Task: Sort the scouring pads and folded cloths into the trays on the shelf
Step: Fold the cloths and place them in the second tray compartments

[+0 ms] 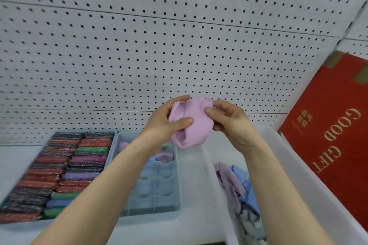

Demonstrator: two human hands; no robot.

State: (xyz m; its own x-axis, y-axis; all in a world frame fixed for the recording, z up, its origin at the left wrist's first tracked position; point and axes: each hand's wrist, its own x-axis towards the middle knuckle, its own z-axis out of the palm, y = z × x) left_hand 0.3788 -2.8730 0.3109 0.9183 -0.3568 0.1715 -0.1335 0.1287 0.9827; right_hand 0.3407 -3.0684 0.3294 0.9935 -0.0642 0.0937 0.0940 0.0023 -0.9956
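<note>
Head view: left hand [169, 121] and right hand [229, 119] both grasp a fuzzy pink cloth [191, 123], bunched, held above the divided blue tray [151, 185]. Glittery oblong scouring pads [59, 171] pack the neighbouring tray. Loose cloths [239, 185] fill the white bin [282, 165].

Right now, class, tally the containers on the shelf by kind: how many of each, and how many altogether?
Blue trays: 2 (scouring-pad tray, divided cloth tray)
White bin: 1
Red gift box: 1
Total: 4
</note>
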